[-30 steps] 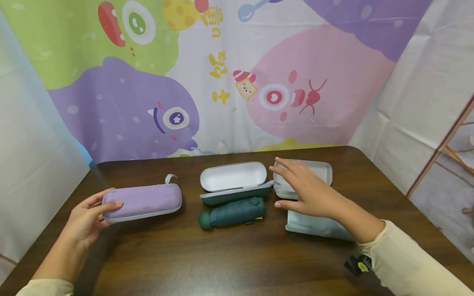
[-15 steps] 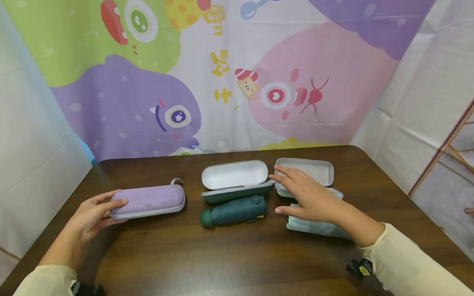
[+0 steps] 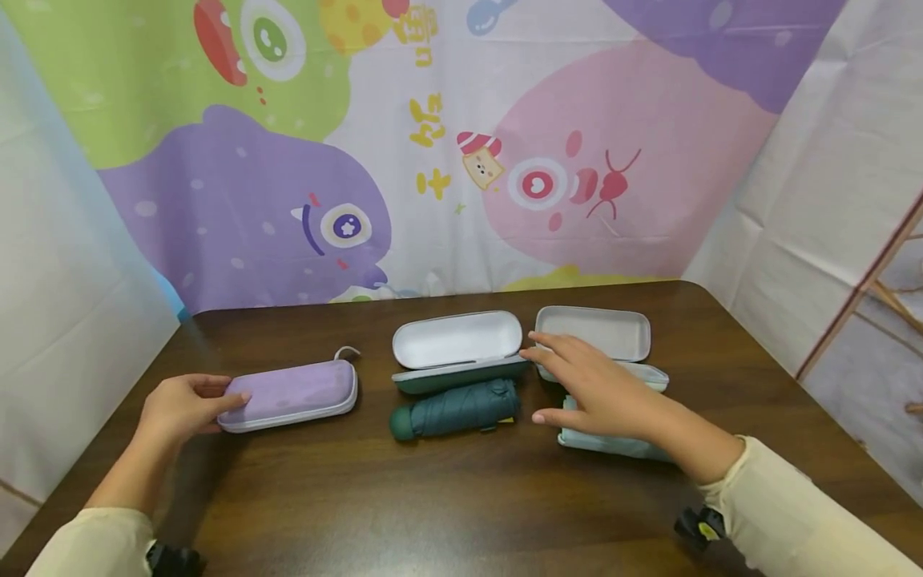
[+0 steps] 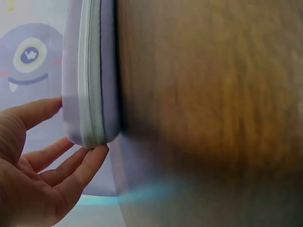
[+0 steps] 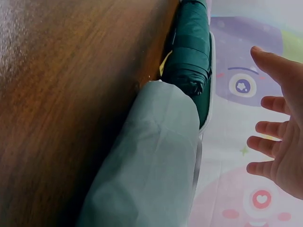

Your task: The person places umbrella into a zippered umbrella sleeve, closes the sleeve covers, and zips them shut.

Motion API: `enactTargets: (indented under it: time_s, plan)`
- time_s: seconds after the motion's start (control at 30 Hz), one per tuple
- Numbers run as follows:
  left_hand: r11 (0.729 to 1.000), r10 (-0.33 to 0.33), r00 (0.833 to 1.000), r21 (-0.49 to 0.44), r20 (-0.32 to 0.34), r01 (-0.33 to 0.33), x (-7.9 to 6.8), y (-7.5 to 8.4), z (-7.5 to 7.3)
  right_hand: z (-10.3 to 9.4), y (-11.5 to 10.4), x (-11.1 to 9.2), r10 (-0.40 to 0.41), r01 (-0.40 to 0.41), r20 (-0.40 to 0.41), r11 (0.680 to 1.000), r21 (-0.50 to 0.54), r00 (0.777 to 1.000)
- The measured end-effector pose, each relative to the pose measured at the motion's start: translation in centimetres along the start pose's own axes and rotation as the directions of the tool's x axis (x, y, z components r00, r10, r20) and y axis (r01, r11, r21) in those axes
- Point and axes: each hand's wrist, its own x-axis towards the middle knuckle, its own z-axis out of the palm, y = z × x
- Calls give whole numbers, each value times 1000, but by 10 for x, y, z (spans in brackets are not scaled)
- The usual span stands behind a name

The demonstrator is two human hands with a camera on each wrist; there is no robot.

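Observation:
A purple zip case (image 3: 288, 394) with a pale zipper edge and a wrist loop lies closed at the left of the table. My left hand (image 3: 183, 407) pinches its left end, thumb on top; in the left wrist view the fingertips (image 4: 97, 153) touch the zipped end. My right hand (image 3: 602, 393), fingers straight and spread, hovers over a mint fabric-covered bundle (image 5: 147, 161), partly hiding it and an open pale case (image 3: 602, 332). A folded dark green umbrella (image 3: 457, 410) lies in front of an open green case (image 3: 461, 375) with a white inside.
The brown wooden table (image 3: 404, 513) carries everything. A cartoon-printed curtain (image 3: 433, 240) hangs along its far edge, and white cloth walls (image 3: 779, 216) stand at both sides.
My left hand has moved slightly right and lowered the purple case onto the table. The right hand has stayed nearly in place, dropping a little.

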Motion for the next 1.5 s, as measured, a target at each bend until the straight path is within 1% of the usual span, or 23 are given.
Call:
enactTargets:
  time_s: [0.07,0.13,0.2,0.27,0.4,0.53,0.63,0.8,0.87,0.97,1.07,1.13,1.23,1.3,1.4,1.5]
  plan:
    - [990,71,997,124,-30,-66,0,3,-1,1,-1,0,-13,13,0,1000,-4,1000]
    - [965,128,990,237,-60,-110,-1,8,-1,2,-2,1,-27,27,5,1000,-15,1000]
    - [938,178,980,317,-89,-141,-1,12,0,3,-3,1,-39,39,10,999,-26,999]
    - [917,210,972,368,-109,-156,-2,17,1,4,-4,1,-49,49,16,998,-34,999]
    - [900,241,963,398,-117,-177,-3,31,6,5,-7,4,-65,66,24,997,-43,998]
    - [892,281,954,396,-102,-220,-4,42,14,7,-10,10,-86,88,53,995,-50,995]
    - [883,323,942,389,-95,-263,-3,50,20,10,-14,16,-116,122,76,990,-76,990]
    - [871,400,909,356,-114,-338,-2,68,34,13,-21,29,-166,174,76,978,-116,983]
    - [869,426,897,331,-119,-368,-2,76,40,13,-25,34,-174,182,76,975,-126,982]
    - [861,465,878,290,-113,-418,0,89,51,15,-29,41,-172,182,79,973,-139,982]
    - [857,491,865,236,-102,-458,2,101,60,18,-33,49,-153,168,109,975,-145,982]
    - [858,497,863,199,-89,-473,4,109,65,22,-37,54,-140,158,133,978,-137,981]
    - [863,494,867,155,-61,-481,9,118,73,29,-41,62,-129,149,166,982,-118,978]
    - [867,490,871,127,-38,-482,13,124,79,33,-44,67,-128,151,175,981,-125,976]
    - [874,480,877,85,-7,-478,21,129,88,38,-49,74,-131,163,183,971,-172,974]
    - [888,459,888,34,14,-459,30,133,97,42,-52,80,-120,167,199,957,-235,972]
